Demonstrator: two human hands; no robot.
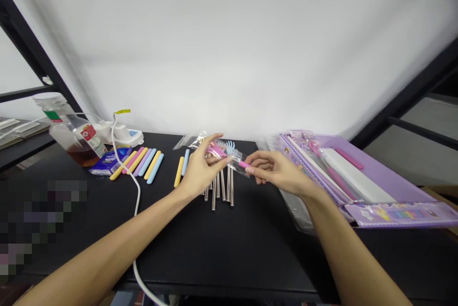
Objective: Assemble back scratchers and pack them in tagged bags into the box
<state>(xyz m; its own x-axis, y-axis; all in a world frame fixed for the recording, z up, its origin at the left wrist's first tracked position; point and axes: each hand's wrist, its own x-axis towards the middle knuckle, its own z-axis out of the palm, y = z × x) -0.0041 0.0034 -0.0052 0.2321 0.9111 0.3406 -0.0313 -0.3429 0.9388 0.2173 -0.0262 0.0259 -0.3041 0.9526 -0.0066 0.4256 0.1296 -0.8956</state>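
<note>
A left hand point(199, 168) grips a clear wrapper point(235, 157) while the right hand point(277, 168) pinches a pink handle point(244, 164) above metal rods point(213, 197) on a black table point(243, 253).

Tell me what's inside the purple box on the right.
Inside the purple box, a long white piece and pink strips show. Whatever lies beneath them is covered.

Bright pink stick point(244, 164), silvery rods point(223, 186), lilac box point(386, 177), black tabletop point(250, 248)

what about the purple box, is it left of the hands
No, the purple box lies on the right side of the view, beyond the right hand.
</note>
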